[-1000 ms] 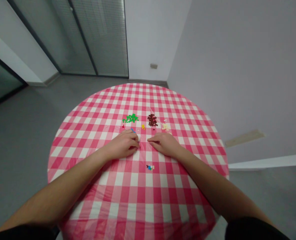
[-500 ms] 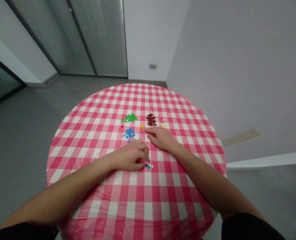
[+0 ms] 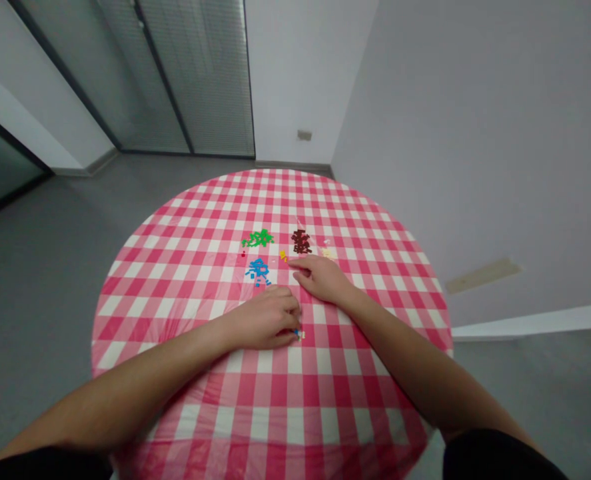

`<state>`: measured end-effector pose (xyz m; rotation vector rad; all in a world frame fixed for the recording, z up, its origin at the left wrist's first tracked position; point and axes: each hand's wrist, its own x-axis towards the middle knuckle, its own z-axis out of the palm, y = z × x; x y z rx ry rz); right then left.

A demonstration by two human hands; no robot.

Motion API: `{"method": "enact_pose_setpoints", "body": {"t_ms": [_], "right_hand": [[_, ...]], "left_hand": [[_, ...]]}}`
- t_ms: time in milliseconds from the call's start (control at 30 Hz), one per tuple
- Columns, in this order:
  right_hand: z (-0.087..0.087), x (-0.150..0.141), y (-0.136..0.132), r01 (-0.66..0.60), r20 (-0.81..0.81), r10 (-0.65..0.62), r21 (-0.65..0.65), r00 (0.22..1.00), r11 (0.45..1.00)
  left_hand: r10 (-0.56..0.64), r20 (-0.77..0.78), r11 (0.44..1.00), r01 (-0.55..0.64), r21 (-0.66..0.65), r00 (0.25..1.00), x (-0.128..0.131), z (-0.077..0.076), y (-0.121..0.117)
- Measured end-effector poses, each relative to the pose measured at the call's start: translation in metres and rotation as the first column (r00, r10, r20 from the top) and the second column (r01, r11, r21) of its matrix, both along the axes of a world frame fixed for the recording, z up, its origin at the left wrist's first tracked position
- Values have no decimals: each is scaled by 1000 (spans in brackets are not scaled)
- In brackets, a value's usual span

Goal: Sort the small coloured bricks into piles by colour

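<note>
My left hand [image 3: 269, 319] rests low over the checked tablecloth. Its thumb and fingers pinch at a small cluster of blue and white toy bricks [image 3: 301, 335], partly hidden by the fingertips. Farther up and to the right lies my right hand [image 3: 321, 277], index finger stretched out and a gap between it and the thumb. That fingertip is just beside a few yellow bricks [image 3: 282, 255]. Beyond the left hand sits a loose pile of blue bricks [image 3: 258, 269]. Dark brown bricks [image 3: 301, 241] are heaped just past the right hand.
Green bricks [image 3: 260, 238] form a pile at the far left, with a tiny red piece [image 3: 243, 254] near it. Cream pieces [image 3: 328, 253] lie behind the right hand. The round table [image 3: 175, 247] stands close to a grey wall [image 3: 475, 133] on the right.
My left hand has shifted slightly right and nearer me, its fingers closing over the small cluster and covering more of it. The right hand has stayed nearly still.
</note>
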<state>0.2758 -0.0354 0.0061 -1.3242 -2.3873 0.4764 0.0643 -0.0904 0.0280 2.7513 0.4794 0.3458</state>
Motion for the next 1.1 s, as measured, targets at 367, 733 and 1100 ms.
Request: {"method": "enact_pose_setpoints", "body": {"t_ms": [367,733,1100], "right_hand": [[-3,1,-1,-3,-20,3,-9,1000,1000],[-2,2,1,-9,-28,8,-18,1000,1000],[3,2,-1,2,-50,-4,-48,999,999]], "left_hand": [[-50,20,963,43,264,999,5,-3,-6],[-31,19,997,32,-74,999,1,-1,-2],[-14,28,994,16,-107,1000,-1,-6,1]]}}
